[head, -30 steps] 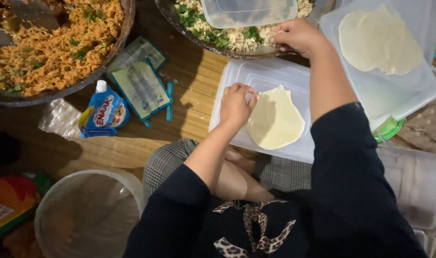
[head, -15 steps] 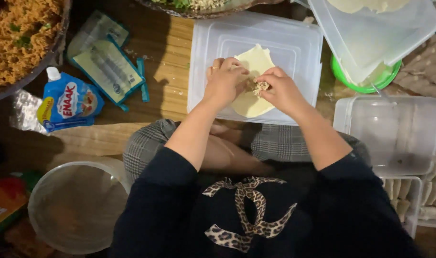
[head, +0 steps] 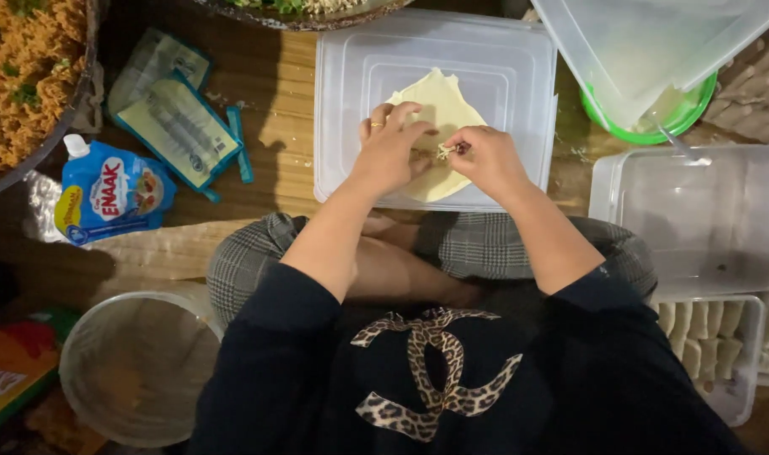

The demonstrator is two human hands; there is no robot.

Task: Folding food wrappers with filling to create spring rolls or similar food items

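Currently, both hands work over a pale round wrapper [head: 431, 126] lying flat on an upturned translucent container lid [head: 502, 67], which rests on the wooden floor [head: 275, 109] in front of the seated person's crossed legs. The left hand [head: 390, 150] lies with fingers loosely curled on the wrapper's left half, pinning it down without gripping anything. The right hand [head: 484, 158] is pinched nearly closed on a small tuft of shredded filling [head: 446, 150], held at the wrapper's centre line. To do this step well, in my judgement: 1) keep the left hand flat so the sheet cannot slide; 2) set the filling in a compact line, clear of the edges; 3) leave a bare margin all round for folding. A bowl of orange noodles [head: 30, 76] sits at the far left, a blue squeeze pouch [head: 110, 192] and 2 teal sachets [head: 169, 118] beside it. An empty clear tub [head: 696, 219] stands to the right, with a tray of finished rolls [head: 704, 341] below it.
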